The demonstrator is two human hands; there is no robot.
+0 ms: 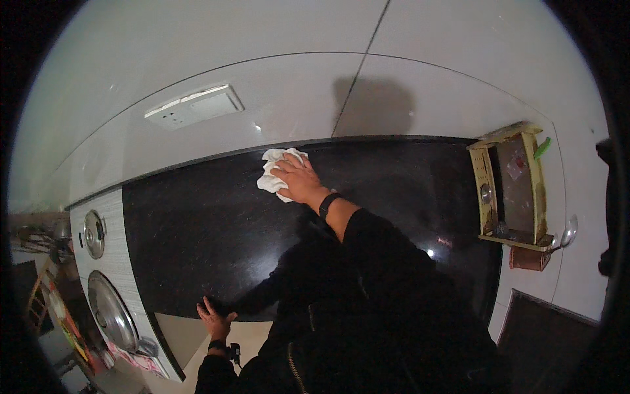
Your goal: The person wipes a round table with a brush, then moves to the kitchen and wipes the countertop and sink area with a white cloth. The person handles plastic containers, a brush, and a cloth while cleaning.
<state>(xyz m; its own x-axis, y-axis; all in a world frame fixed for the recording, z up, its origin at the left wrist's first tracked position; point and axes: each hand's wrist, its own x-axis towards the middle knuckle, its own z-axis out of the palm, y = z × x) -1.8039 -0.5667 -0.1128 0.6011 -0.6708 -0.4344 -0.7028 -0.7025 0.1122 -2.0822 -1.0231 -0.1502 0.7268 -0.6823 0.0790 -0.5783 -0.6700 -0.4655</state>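
A white cloth [271, 172] lies under my right hand [298, 180], which presses it flat against the black countertop [197, 241] near its back edge by the wall. The fingers are spread over the cloth, and part of it sticks out to the left of them. My left hand [215, 319] rests on the front edge of the countertop at the lower left, fingers apart, holding nothing. Both wrists wear dark bands.
Two metal lids [112, 312] sit on the light surface at the left. A yellowish rack [539, 197] stands against the wall at the right end, with a ladle [570, 231] beside it. A white socket panel [197, 106] is on the tiled wall.
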